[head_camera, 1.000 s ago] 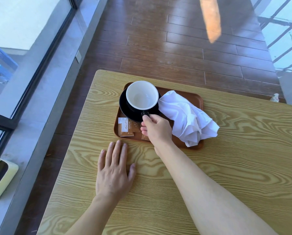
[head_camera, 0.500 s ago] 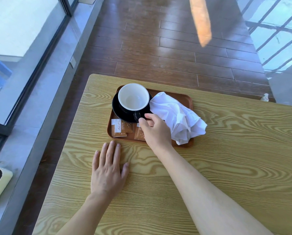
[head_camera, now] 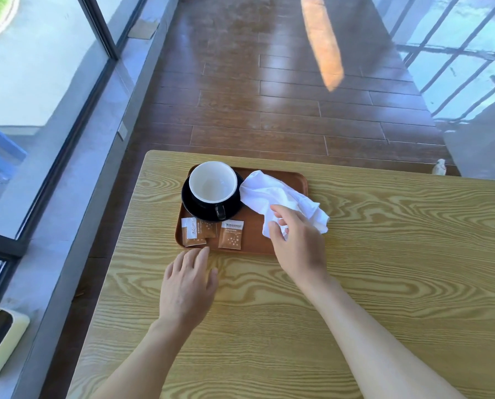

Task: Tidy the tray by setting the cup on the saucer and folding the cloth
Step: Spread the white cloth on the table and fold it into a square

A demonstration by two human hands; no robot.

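Cloth [head_camera: 281,197] is being pinched by the right hand [head_camera: 298,243], fingers closing on its crumpled near edge, likely for folding. Left of them, the cup [head_camera: 213,182] is being carried by the saucer [head_camera: 188,203]. The left hand [head_camera: 187,286] is being rested open.

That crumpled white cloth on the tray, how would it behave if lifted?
Probably floppy: the white cloth lies in soft, irregular folds. It looks light and thin, so it would likely sag from the right hand. One corner overhangs the tray, so it may drag.
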